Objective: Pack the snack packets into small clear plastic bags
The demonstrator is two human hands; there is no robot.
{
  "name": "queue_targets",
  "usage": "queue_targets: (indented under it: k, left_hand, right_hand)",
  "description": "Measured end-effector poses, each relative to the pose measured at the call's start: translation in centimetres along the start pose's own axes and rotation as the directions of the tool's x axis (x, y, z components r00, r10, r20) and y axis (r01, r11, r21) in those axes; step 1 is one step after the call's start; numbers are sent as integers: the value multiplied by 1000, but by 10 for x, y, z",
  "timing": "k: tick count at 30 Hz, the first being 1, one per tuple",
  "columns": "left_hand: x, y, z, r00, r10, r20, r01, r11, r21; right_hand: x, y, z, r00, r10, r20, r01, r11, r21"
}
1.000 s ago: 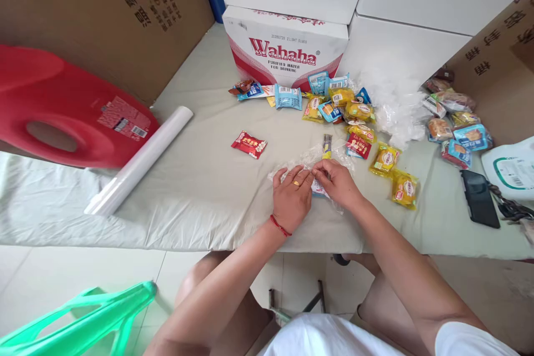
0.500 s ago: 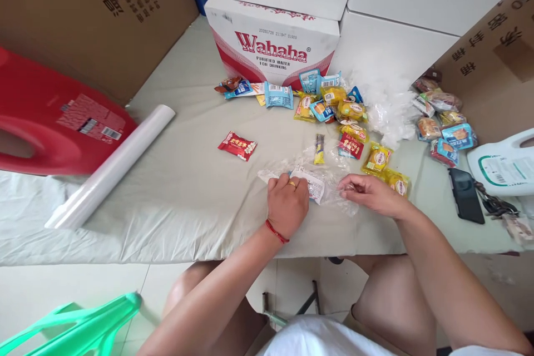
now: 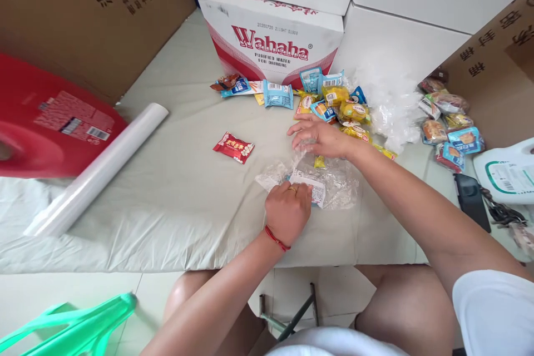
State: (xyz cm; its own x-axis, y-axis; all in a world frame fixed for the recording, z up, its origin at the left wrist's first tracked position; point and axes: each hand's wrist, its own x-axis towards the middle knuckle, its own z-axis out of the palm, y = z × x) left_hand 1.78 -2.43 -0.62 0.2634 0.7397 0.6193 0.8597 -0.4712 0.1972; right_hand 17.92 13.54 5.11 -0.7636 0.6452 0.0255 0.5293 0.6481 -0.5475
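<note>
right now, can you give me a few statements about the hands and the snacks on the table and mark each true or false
1. The left hand presses on a clear plastic bag lying on the table. True.
2. The right hand rests on the black phone. False: it reaches over the table toward the pile of snack packets, well away from the phone.
3. A red snack packet lies alone, to the left of both hands. True.
4. The white roll stands upright. False: it lies on its side on the table.
5. The box marked Wahaha sits behind the pile of snack packets. True.
</note>
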Motion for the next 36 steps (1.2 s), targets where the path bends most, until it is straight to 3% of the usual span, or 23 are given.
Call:
queue_targets:
  k: [3, 5, 7, 9, 10, 12, 16, 18, 19, 21, 23, 25, 28, 30, 36]
  left_hand:
    - [4, 0, 0, 1000, 16, -5, -16, 1000, -7]
    - [7, 0, -1, 1000, 18, -6, -18, 1000, -3]
    - [10, 0, -2, 1000, 3, -8, -3, 1000, -2]
    - [10, -1, -2, 1000, -4, -3, 4, 1000, -17]
    - [10, -2, -2, 1000, -1, 4, 1, 1000, -28]
    - [7, -3, -1, 1000, 13, 23, -12, 999, -42]
    - [4, -3, 0, 999, 24, 41, -23, 999, -33]
    - [3, -2, 0, 998, 21, 61, -19, 999, -34]
    - [3, -1, 0, 997, 18, 74, -15, 999, -39]
    - [4, 0, 0, 994, 20, 107, -15, 999, -50]
    - [4, 1, 2, 990, 22, 140, -14, 998, -58]
    - [4, 2, 3, 986, 21, 165, -11, 998, -64]
    - [3, 3, 5, 984, 10, 176, 4, 997, -80]
    - [3, 4, 6, 984, 6, 176, 10, 996, -88]
    - [3, 5, 7, 981, 20, 194, -3, 996, -84]
  right_hand:
    - [21, 4, -9, 977, 141, 161, -178, 951, 251]
    - [27, 3, -8, 907, 353, 229, -415, 842, 344]
    - [27, 2, -3, 804, 545, 236, -593, 712, 375]
    - [22, 3, 2, 733, 645, 216, -673, 640, 372]
    - [19, 4, 3, 724, 655, 217, -682, 631, 370]
    - [12, 6, 2, 754, 614, 232, -652, 657, 379]
    - [12, 6, -6, 891, 428, 152, -454, 835, 310]
    - [20, 4, -10, 919, 342, 198, -382, 896, 227]
    - [27, 3, -11, 909, 320, 267, -374, 910, 181]
    - [40, 0, -12, 846, 319, 428, -384, 920, 73]
    - [52, -2, -10, 791, 330, 515, -387, 922, 4]
    - [60, -4, -8, 816, 331, 474, -391, 920, 31]
    - [66, -8, -7, 901, 343, 267, -383, 917, 111]
    - [67, -10, -9, 911, 350, 219, -377, 922, 92]
    - [73, -17, -6, 781, 351, 517, -287, 936, -201]
